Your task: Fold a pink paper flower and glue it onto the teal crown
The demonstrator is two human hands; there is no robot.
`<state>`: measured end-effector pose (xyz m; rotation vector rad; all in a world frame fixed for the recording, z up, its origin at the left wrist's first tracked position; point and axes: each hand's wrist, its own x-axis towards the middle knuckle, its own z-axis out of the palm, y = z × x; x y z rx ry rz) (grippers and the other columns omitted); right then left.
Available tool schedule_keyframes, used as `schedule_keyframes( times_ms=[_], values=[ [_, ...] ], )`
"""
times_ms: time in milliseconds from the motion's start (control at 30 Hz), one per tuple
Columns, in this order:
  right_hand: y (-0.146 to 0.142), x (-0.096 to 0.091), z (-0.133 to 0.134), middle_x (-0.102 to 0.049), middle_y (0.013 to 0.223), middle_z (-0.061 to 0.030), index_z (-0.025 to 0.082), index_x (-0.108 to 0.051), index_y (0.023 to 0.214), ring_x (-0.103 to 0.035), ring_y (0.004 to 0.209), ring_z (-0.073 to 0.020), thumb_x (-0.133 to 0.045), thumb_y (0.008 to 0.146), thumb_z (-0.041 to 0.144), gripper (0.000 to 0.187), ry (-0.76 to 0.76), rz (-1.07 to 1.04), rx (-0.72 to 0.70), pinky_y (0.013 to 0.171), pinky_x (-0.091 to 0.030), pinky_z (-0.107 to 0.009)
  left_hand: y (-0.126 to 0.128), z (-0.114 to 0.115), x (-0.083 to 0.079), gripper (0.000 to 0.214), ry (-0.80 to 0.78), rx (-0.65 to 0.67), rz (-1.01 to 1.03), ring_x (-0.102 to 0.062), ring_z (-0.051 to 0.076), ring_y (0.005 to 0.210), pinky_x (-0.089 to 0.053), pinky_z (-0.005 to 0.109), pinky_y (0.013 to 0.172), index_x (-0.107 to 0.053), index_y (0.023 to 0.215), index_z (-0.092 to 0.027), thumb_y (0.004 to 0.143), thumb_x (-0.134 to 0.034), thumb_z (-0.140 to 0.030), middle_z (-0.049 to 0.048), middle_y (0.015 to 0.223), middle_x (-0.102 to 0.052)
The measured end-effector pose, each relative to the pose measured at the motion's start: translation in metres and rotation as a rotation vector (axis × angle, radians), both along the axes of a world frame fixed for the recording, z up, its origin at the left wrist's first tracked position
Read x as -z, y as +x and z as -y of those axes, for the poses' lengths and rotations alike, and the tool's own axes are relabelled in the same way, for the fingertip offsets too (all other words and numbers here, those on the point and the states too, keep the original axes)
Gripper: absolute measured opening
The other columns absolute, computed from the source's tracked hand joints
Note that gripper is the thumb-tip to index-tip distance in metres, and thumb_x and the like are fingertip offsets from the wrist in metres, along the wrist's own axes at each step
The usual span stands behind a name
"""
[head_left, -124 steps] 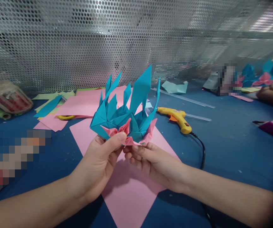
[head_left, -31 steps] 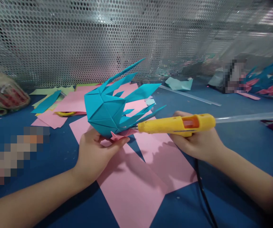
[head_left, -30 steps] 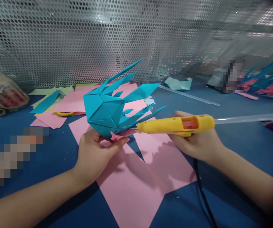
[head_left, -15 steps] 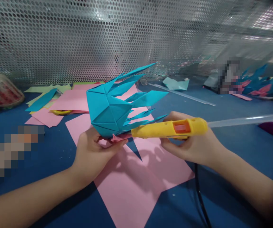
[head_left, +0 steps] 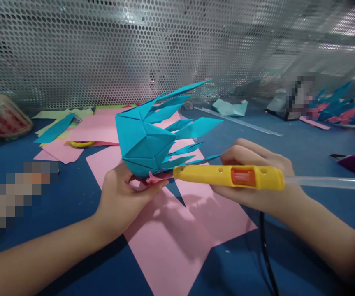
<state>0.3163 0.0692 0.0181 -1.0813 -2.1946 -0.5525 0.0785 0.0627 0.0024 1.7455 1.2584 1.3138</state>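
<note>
My left hand [head_left: 123,197] is closed on the underside of a blue folded-paper crown [head_left: 146,142], which lies tilted with its long points toward the right. A small pink paper piece [head_left: 158,177] shows between the thumb and the crown's lower edge. My right hand [head_left: 254,176] grips a yellow hot glue gun [head_left: 208,176]; its fingers are partly hidden behind the body. The gun's front end is right by the pink piece, and whether they touch I cannot tell. A clear glue stick [head_left: 328,182] sticks out of the gun's back, and a black cord [head_left: 265,250] hangs below.
Pink sheets [head_left: 168,246] lie on the blue table [head_left: 81,197] under my hands. More paper and yellow-handled scissors [head_left: 81,144] lie at the back left, near a plastic jar [head_left: 3,113]. Loose glue sticks [head_left: 242,122] and a pale folded paper [head_left: 230,107] are behind. Another blue-and-pink paper piece [head_left: 344,105] stands far right.
The glue gun has swung so its back end sits lower and farther right, my right hand moving with it. The crown stays in my left hand, nearly still.
</note>
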Motion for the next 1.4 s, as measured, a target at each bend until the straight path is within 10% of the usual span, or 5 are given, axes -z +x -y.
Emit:
schedule_keyframes(
  times_ms=[600,1400],
  values=[
    [0.001,-0.006,0.008,-0.042,0.062,0.0046,0.022,-0.041,0.066,-0.037,0.04,-0.0079,-0.04,0.095,0.03,0.029,0.063,0.141,0.109,0.038,-0.027,-0.02,0.0,-0.001,-0.003,0.009,0.081,0.056,-0.013,-0.071,0.015,0.06,-0.06,0.021,0.058,-0.07,0.069,-0.02,0.065,-0.075,-0.013,-0.0028,0.067,-0.074],
    [-0.002,0.004,-0.002,-0.047,0.049,0.0058,0.022,-0.043,0.062,-0.049,0.038,-0.0118,-0.057,0.068,0.034,0.019,-0.283,-0.176,0.125,0.038,-0.036,-0.022,0.0,-0.001,-0.001,0.013,0.077,0.07,-0.035,-0.072,0.016,0.065,-0.06,0.023,0.063,-0.074,0.084,-0.018,0.071,-0.074,-0.015,-0.0008,0.077,-0.078]
  ],
)
